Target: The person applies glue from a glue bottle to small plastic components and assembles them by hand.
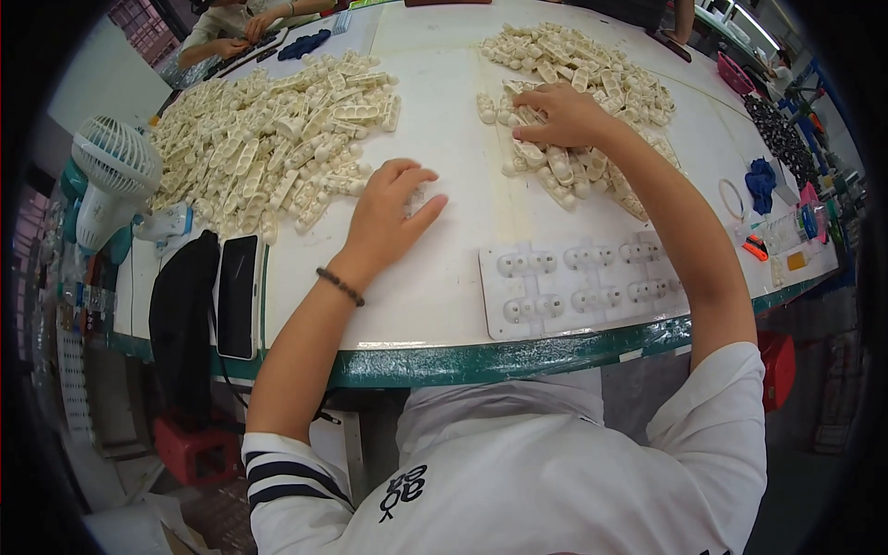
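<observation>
My left hand (390, 215), with a dark beaded bracelet at the wrist, hovers low over the white table top (435, 120). Its thumb and fingers are apart; a small pale patch shows between them, too indistinct to name. Farther right, my right hand (564, 116) reaches over the near-left side of a heap of cream plastic parts (606, 79). Thumb and fingers are spread there, touching or just above several pieces. Close to the table's front edge lies a white plate (561, 319) bearing rows of rounded white pieces, partly hidden by my right forearm.
A larger heap of cream parts (277, 139) covers the left side. Beside it are a white fan (113, 162), a black pouch (185, 305) and a phone (239, 296). A tape ring (731, 198) and an orange cutter (755, 247) lie right. Another person's hands work at the far left.
</observation>
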A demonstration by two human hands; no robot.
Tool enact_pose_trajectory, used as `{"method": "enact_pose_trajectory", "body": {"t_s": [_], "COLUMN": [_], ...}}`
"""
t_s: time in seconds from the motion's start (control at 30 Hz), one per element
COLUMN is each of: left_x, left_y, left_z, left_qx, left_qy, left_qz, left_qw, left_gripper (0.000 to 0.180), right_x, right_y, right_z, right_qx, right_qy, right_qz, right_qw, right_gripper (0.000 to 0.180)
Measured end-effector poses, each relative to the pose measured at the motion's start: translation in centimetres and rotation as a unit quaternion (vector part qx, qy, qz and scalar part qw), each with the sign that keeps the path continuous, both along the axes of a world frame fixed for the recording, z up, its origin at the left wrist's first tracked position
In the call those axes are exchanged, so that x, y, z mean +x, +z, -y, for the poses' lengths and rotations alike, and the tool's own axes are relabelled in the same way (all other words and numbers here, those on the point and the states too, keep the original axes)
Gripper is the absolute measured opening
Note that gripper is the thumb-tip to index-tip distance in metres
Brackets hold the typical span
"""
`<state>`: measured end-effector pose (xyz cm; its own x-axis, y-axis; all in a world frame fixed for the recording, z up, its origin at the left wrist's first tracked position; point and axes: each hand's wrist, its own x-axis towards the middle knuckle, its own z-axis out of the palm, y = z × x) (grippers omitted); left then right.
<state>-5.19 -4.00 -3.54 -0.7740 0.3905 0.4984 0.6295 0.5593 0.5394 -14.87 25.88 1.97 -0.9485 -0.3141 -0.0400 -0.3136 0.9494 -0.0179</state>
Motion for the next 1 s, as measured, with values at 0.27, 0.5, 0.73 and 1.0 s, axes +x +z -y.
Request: {"method": "enact_pose_trajectory", "body": {"t_s": [0.27,0.5,0.73,1.0], "left_x": [-9.4,-9.5,-3.0,1.7], "left_y": [-0.9,0.1,-0.2,0.7], "left_z": [-7.6,-7.8,-3.0,1.8], "left_qx": [-0.033,-0.076,0.001,0.058], "left_qy": [0.096,0.061,0.019,-0.044], "left_qz": [-0.020,-0.015,0.048,0.144], "left_qw": [0.995,0.995,0.999,0.987], "left_gripper": [0.035,0.032,0.028,0.050], "right_x": [2.5,1.8,3.9,6.6], "right_y": [-1.2,0.4,2.2,1.8], "right_z": [-0.4,3.0,6.2,5.3], "right_qx": [-0.028,-0.014,0.037,-0.210], "right_qy": [0.090,0.063,0.085,0.185], "right_qz": [-0.187,-0.047,0.048,0.086], "right_qw": [0.978,0.997,0.994,0.956], "right_gripper": [0.057,0.037,0.031,0.030]}}
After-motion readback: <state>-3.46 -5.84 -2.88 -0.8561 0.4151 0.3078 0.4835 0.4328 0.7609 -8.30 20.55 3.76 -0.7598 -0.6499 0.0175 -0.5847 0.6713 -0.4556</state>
